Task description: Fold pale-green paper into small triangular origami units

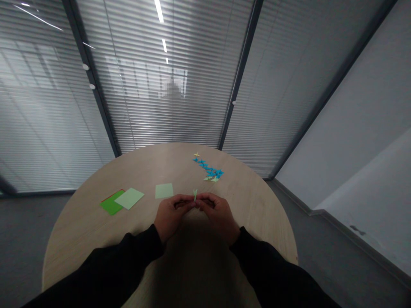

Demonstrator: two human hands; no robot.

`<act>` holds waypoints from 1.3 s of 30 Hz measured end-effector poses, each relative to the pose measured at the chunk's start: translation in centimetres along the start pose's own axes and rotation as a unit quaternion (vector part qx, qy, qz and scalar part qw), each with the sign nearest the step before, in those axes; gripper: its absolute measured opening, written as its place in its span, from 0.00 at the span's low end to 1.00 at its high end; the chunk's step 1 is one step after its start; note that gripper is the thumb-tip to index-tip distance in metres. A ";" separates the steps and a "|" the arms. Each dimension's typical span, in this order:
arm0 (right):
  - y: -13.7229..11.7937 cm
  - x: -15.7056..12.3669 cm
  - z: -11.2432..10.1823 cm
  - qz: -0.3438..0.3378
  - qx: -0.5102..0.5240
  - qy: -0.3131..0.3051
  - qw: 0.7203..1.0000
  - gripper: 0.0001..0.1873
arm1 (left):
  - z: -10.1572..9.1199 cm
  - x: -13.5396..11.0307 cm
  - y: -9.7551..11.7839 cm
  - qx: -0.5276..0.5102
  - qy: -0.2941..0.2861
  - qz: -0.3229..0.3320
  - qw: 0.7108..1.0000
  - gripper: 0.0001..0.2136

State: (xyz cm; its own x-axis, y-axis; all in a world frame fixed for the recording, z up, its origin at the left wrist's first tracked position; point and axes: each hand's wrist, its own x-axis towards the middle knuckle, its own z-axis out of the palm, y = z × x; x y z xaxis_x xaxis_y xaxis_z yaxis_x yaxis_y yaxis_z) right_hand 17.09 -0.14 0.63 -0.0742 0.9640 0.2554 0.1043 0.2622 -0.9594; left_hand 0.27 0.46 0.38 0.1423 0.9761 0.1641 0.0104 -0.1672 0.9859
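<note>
My left hand (171, 216) and my right hand (217, 215) meet above the near middle of the round wood-grain table (221, 209). Between their fingertips they pinch a small folded piece of pale green paper (195, 195), its tip sticking upward. A loose pale green paper square (164, 191) lies just beyond my left hand. Further left, a pale green sheet (129, 198) overlaps a brighter green sheet (109, 207). Beyond my right hand runs a line of small folded blue paper figures (208, 168), with pale green folded pieces (210, 179) at its near end and a small yellow one (196, 155) at its far end.
The round table's far edge stands close to a glass partition with slatted blinds (167, 107). A grey floor (32, 222) surrounds the table, and a pale wall (327, 128) rises on the right. My black sleeves (128, 261) cover the table's near part.
</note>
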 end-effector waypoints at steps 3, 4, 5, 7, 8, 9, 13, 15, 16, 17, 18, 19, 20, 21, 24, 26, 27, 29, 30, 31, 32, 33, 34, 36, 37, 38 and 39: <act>0.2 0.1 0.0 -0.004 -0.008 -0.002 1.000 0.11 | 0.1 0.0 0.1 0.007 0.002 0.003 1.000 0.11; 0.2 0.1 0.0 -0.007 -0.016 -0.002 1.000 0.12 | 0.1 0.0 0.1 0.010 0.004 0.006 1.000 0.10; 0.2 0.1 0.0 -0.008 -0.025 -0.002 1.000 0.12 | 0.1 0.0 0.1 0.013 0.007 0.009 1.000 0.10; 0.2 0.1 0.0 -0.012 -0.044 0.007 0.999 0.11 | 0.2 0.0 0.0 0.022 0.011 0.014 1.000 0.11; 0.1 0.0 0.1 -0.015 -0.054 0.013 0.998 0.10 | 0.2 0.0 0.0 0.027 0.010 0.017 0.999 0.11; 0.1 0.0 0.1 -0.021 -0.063 0.022 0.998 0.09 | 0.2 0.0 0.0 0.031 0.009 0.019 0.999 0.11; 0.0 0.0 0.3 -0.073 -0.089 0.051 0.992 0.05 | 0.3 -0.1 0.1 0.052 0.018 0.023 0.998 0.11; -0.1 -0.1 0.5 -0.088 -0.100 0.057 0.989 0.04 | 0.3 -0.2 0.2 0.067 0.028 0.020 0.997 0.10; -0.1 -0.2 0.6 -0.094 -0.108 0.060 0.988 0.04 | 0.4 -0.2 0.2 0.073 0.032 0.018 0.997 0.10; -0.2 -0.2 0.7 -0.102 -0.118 0.063 0.986 0.04 | 0.4 -0.2 0.3 0.078 0.035 0.018 0.996 0.10; -0.3 -0.3 0.8 -0.112 -0.132 0.067 0.983 0.03 | 0.4 -0.2 0.3 0.082 0.038 0.019 0.996 0.10; -0.3 -0.4 0.9 -0.124 -0.147 0.071 0.979 0.03 | 0.5 -0.3 0.4 0.085 0.040 0.021 0.995 0.10; -0.4 -0.5 1.0 -0.135 -0.162 0.074 0.975 0.03 | 0.5 -0.3 0.4 0.089 0.045 0.024 0.995 0.10; -0.4 -0.6 1.1 -0.144 -0.178 0.077 0.970 0.03 | 0.6 -0.3 0.5 0.095 0.052 0.026 0.994 0.10; -0.4 -0.8 1.4 -0.156 -0.215 0.089 0.960 0.03 | 0.8 -0.4 0.5 0.123 0.086 0.030 0.988 0.09; -0.4 -0.8 1.6 -0.169 -0.229 0.094 0.954 0.03 | 0.9 -0.4 0.4 0.142 0.114 0.048 0.982 0.08; -0.4 -0.9 1.6 -0.176 -0.234 0.096 0.951 0.02 | 0.9 -0.4 0.3 0.150 0.125 0.062 0.979 0.07; -0.4 -0.9 1.7 -0.187 -0.240 0.103 0.947 0.01 | 1.0 -0.4 0.0 0.157 0.133 0.087 0.975 0.06; -0.5 -0.9 1.8 -0.189 -0.241 0.108 0.946 0.00 | 1.0 -0.4 -0.1 0.156 0.129 0.093 0.975 0.06; -0.5 -0.9 1.8 -0.190 -0.241 0.113 0.945 0.01 | 1.0 -0.4 -0.1 0.154 0.122 0.094 0.976 0.06; -0.6 -0.9 1.8 -0.189 -0.240 0.118 0.945 0.02 | 1.0 -0.3 -0.2 0.153 0.117 0.093 0.977 0.06; -0.7 -1.0 1.7 -0.191 -0.239 0.122 0.944 0.02 | 1.1 -0.3 -0.2 0.155 0.113 0.094 0.977 0.06; -0.8 -1.0 1.7 -0.192 -0.238 0.124 0.944 0.02 | 1.1 -0.3 -0.2 0.159 0.112 0.098 0.976 0.06; -0.9 -1.0 1.7 -0.191 -0.238 0.130 0.943 0.02 | 1.2 -0.3 -0.1 0.171 0.114 0.116 0.972 0.06; -0.9 -1.1 1.7 -0.188 -0.240 0.135 0.943 0.02 | 1.2 -0.3 -0.1 0.176 0.113 0.127 0.970 0.06; -0.9 -1.1 1.7 -0.182 -0.244 0.141 0.942 0.03 | 1.3 -0.3 0.0 0.178 0.112 0.136 0.968 0.06; -0.8 -1.1 1.7 -0.176 -0.249 0.148 0.941 0.03 | 1.3 -0.3 0.0 0.179 0.112 0.142 0.967 0.05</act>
State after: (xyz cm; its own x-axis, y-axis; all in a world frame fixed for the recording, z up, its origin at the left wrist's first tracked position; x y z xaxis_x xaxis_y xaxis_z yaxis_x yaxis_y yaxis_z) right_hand 15.38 -1.53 0.93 0.0810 0.7639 0.6403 0.5823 0.4851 -0.6524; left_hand 1.53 -0.05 0.33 -0.0289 0.8826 0.4693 0.3498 -0.4309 0.8319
